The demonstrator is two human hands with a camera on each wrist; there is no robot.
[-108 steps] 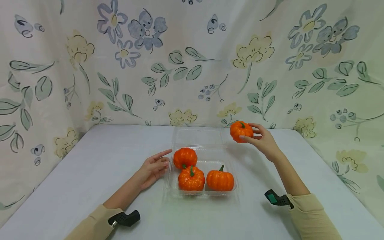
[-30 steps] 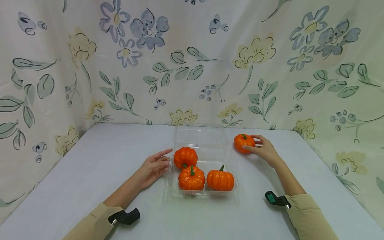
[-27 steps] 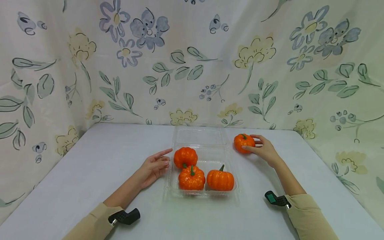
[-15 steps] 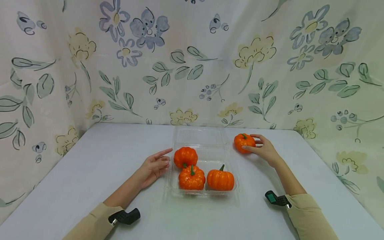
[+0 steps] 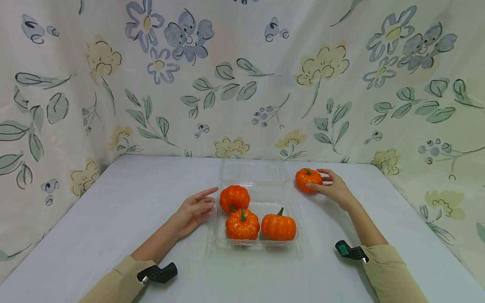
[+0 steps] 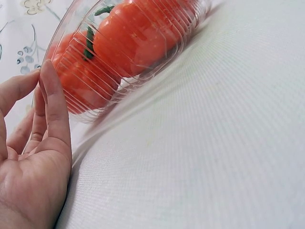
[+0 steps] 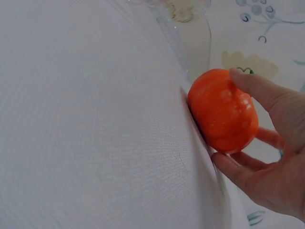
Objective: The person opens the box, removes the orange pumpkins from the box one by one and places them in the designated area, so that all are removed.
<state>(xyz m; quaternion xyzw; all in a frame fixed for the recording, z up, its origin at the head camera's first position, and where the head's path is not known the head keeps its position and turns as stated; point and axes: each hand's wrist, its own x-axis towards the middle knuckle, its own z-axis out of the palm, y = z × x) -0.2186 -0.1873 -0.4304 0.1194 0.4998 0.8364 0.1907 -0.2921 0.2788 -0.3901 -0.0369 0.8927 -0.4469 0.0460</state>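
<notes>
My right hand [image 5: 335, 188] holds a small orange toy pumpkin [image 5: 306, 180] with a green stem, at the back right of the table beside the box. In the right wrist view, the thumb lies over the top of this pumpkin [image 7: 221, 109] and the fingers come in from the opposite side, low by the table. A clear plastic box [image 5: 270, 195] stands mid-table with its lid [image 5: 250, 171] folded back. Three orange pumpkins [image 5: 278, 227] sit in it. My left hand [image 5: 195, 214] rests at the box's left side, fingers extended, fingertips right at the clear wall.
White cloth covers the table [image 5: 151, 185]. Behind it and along both sides hangs a flowered curtain [image 5: 242, 84]. A black wrist camera [image 5: 157, 274] is worn over the left sleeve, another [image 5: 350, 251] on the right.
From 3.6 seconds ago, my right hand has lowered the pumpkin down to the table at the box's right. Over the last second both hands stay nearly still.
</notes>
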